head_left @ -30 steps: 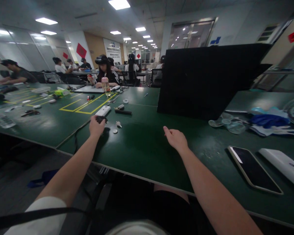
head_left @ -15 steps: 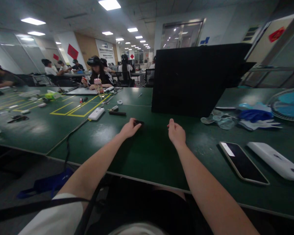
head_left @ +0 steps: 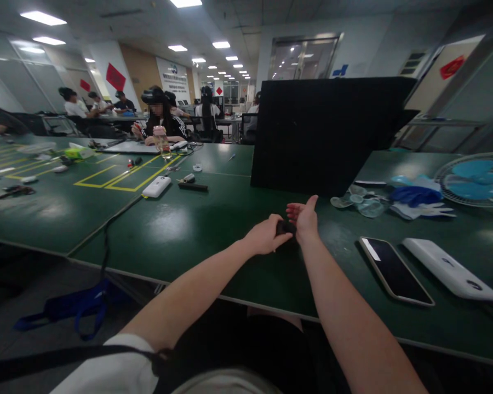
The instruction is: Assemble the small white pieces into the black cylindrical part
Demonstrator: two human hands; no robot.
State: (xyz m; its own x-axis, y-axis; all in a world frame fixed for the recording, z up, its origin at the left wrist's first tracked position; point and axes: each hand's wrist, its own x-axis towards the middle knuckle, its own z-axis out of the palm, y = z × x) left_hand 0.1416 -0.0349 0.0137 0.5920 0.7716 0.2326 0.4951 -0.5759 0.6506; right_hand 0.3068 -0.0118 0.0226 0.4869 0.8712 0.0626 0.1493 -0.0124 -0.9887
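Observation:
My left hand (head_left: 267,235) is closed around a small black object (head_left: 286,228), gripped between thumb and fingers. What kind of thing it is, I cannot make out. Its right end reaches the palm side of my right hand (head_left: 305,219); whether they touch is unclear. The right hand is open, thumb up and fingers stretched out. Both hands are just above the green table (head_left: 189,235), in front of a large black panel (head_left: 312,137).
To the right lie a phone (head_left: 396,271), a white power bank (head_left: 452,268), gloves (head_left: 419,197) and a blue fan (head_left: 476,178). On the left are another white power bank (head_left: 156,187), a dark bar (head_left: 193,186) and a bottle (head_left: 161,143). A person (head_left: 160,117) sits across the table.
My left hand has carried the black object rightward and nearer to me, up to the right hand. The right hand's fingers have gone from curled to stretched out.

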